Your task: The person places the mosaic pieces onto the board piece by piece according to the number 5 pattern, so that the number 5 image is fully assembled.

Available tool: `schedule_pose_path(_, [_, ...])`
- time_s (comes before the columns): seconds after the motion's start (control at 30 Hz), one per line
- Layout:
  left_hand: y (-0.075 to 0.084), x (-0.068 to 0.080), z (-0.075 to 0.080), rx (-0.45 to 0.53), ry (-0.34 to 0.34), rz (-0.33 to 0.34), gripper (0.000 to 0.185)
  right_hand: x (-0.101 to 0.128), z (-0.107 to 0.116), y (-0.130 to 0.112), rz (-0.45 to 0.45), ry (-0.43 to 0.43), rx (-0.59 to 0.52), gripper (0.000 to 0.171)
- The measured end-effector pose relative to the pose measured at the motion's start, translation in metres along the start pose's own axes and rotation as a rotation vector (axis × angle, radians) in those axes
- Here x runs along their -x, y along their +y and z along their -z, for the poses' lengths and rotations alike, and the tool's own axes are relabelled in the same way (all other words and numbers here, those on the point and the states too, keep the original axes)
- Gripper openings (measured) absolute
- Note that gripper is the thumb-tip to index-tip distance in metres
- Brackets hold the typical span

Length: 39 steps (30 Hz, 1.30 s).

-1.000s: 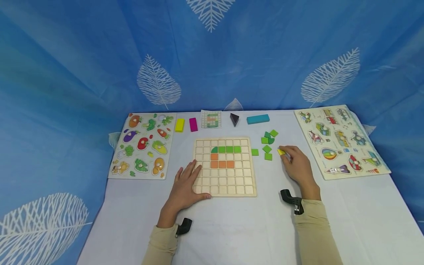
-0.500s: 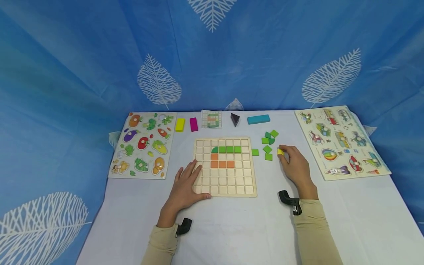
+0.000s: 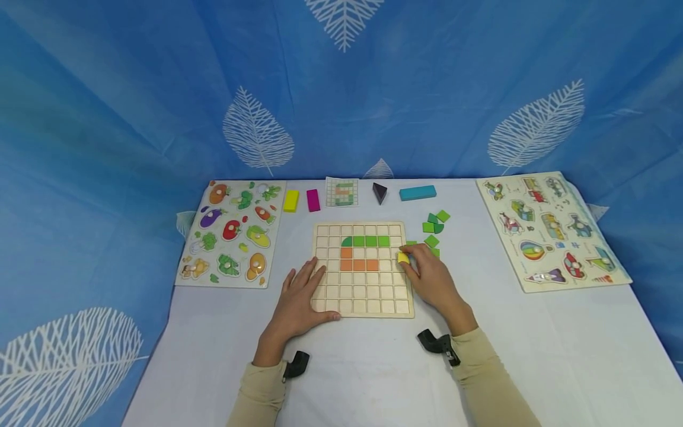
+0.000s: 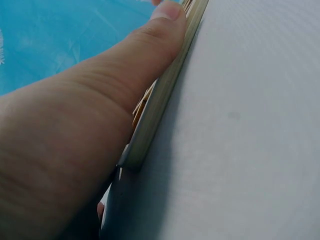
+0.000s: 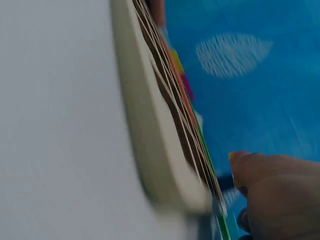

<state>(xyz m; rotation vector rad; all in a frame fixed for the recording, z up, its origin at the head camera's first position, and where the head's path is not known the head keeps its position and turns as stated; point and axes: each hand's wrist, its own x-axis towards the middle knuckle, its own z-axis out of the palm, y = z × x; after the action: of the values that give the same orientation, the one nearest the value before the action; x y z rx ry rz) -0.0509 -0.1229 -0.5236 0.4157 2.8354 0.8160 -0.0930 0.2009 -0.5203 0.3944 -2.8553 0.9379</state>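
Observation:
A wooden grid board (image 3: pixel 346 292) lies mid-table, with a row of green tiles (image 3: pixel 370 241) behind several orange tiles (image 3: pixel 359 265) in its cells. My left hand (image 3: pixel 299 302) rests on the board's near left corner, fingers spread along the left side and thumb on the front edge. In the left wrist view the thumb (image 4: pixel 145 45) lies over that wooden edge. Between thumb and fingertips my right hand (image 3: pixel 434 281) pinches a small yellow tile (image 3: pixel 403 257) close over the board's right edge. Only a sliver of the tile shows in the right wrist view.
Loose green tiles (image 3: pixel 428 227) lie right of the board, some partly behind the right hand. Behind it are a pattern card (image 3: pixel 342 193) and yellow (image 3: pixel 290 201), magenta (image 3: pixel 313 200), black (image 3: pixel 379 193) and teal (image 3: pixel 418 193) blocks. Picture puzzles flank it, vegetables (image 3: pixel 229 237) left, vehicles (image 3: pixel 549 231) right.
My right hand has carried the yellow tile leftward from beyond the loose green tiles to the board's right edge. The left hand has stayed in place.

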Motion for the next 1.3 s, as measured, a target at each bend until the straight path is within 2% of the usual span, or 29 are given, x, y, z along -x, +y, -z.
schedule_pose_path(0.1, [-0.001,0.000,0.000,0.003,-0.003,0.006,0.116,-0.001,-0.009,-0.016,0.048,-0.055,0.011,0.036])
schedule_pose_path(0.23, [-0.001,0.000,0.000,0.000,-0.007,0.007,0.116,-0.002,-0.016,-0.028,0.057,-0.090,0.051,0.033])
schedule_pose_path(0.53, [0.001,0.001,0.002,0.010,0.002,0.000,0.115,-0.003,-0.020,-0.033,0.049,-0.042,0.058,0.027])
schedule_pose_path(0.77, [0.001,0.000,0.001,0.011,-0.003,0.001,0.115,-0.002,-0.019,-0.036,-0.013,-0.044,0.047,0.023])
schedule_pose_path(0.9, [0.002,0.000,0.000,0.014,-0.017,0.006,0.116,0.002,-0.018,-0.036,-0.018,-0.034,0.047,0.021])
schedule_pose_path(1.13, [0.003,0.001,0.001,0.014,-0.024,0.007,0.116,0.016,-0.008,-0.015,0.024,0.051,0.015,0.020])
schedule_pose_path(1.3, [0.003,0.001,0.002,0.011,-0.024,0.010,0.115,0.023,0.006,0.017,-0.063,0.167,0.046,0.025])
